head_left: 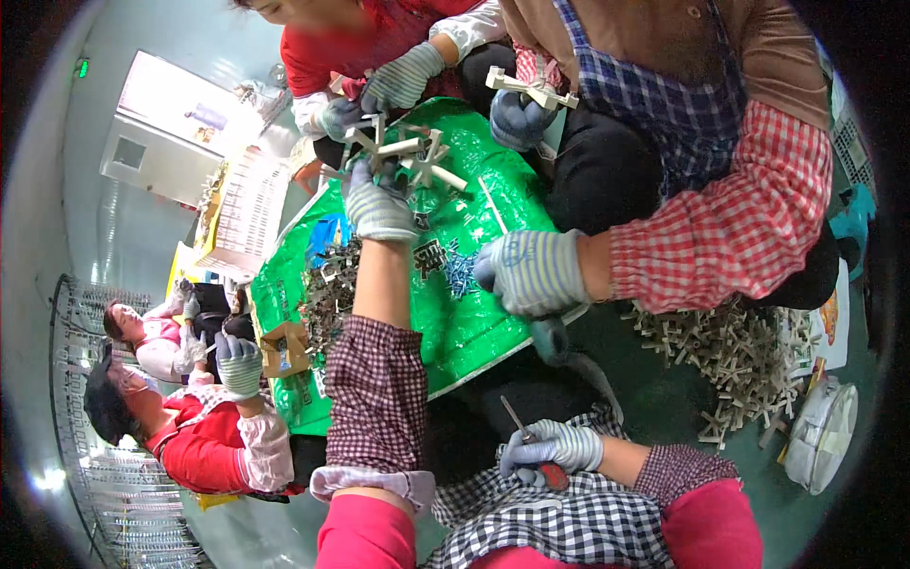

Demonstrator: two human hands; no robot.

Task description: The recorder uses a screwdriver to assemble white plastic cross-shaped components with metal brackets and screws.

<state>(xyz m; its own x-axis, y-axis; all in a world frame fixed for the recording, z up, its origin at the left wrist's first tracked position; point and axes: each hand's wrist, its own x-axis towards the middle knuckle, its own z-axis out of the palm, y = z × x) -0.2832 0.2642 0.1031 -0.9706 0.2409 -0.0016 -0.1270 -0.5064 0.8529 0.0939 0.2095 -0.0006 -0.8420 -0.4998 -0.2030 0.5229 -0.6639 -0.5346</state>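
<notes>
My left hand (379,204), in a striped knit glove, stretches across the green plastic sheet (474,332). Its fingers are closed around the near end of a cluster of pale, branched plastic-looking pieces (408,156); the fingertips are partly hidden. Low over my checked apron (569,517), my gloved right hand (555,448) grips a thin metal-bladed tool (513,414). A red end (554,476) shows below that fist, apparently the tool's handle. Left of my left forearm, small grey pieces (330,289) lie heaped on the sheet.
Co-workers' gloved hands surround the sheet: one striped glove (536,272) at right, another (408,76) at the far side. One co-worker raises a branched piece (533,87). Many pale pieces (725,356) cover the floor at right, near a round pale case (821,434). A cardboard box (284,348) stands left.
</notes>
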